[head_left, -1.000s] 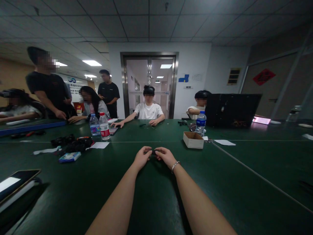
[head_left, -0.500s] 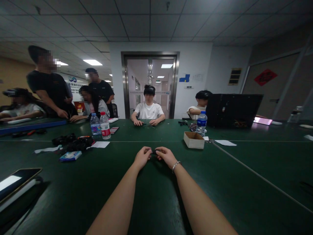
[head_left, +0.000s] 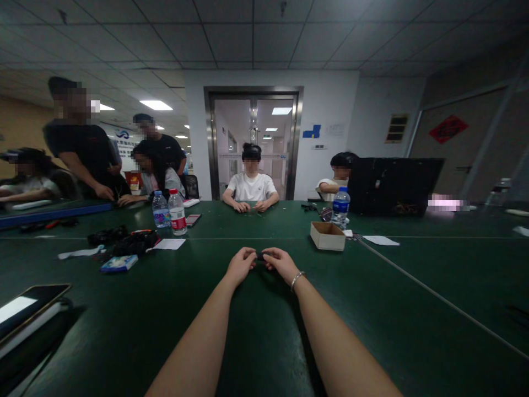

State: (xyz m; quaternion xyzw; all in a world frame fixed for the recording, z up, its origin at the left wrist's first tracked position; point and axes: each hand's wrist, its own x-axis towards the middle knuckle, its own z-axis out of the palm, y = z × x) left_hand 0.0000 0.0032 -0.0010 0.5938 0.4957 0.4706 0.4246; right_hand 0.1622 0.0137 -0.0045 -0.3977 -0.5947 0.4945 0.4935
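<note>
Between my hands is a small dark object (head_left: 260, 256), too small to name. My left hand (head_left: 241, 264) pinches its left end with thumb and fingers. At the other end, my right hand (head_left: 282, 266) grips it the same way, a silver bracelet (head_left: 297, 280) round that wrist. Both hands are just above or resting on the green table (head_left: 264, 331); I cannot tell which. Most of the object is covered by my fingertips.
Ahead to the right stand an open cardboard box (head_left: 328, 237) and a water bottle (head_left: 341, 207). On the left are two bottles (head_left: 177, 214), dark gear (head_left: 132, 242), a blue-white packet (head_left: 119, 263) and a phone (head_left: 33, 303). A person (head_left: 250, 184) sits opposite; others are around the table.
My hands and the dark object look the same. The person opposite has drawn a hand inward, and a standing person at the left has shifted slightly left.
</note>
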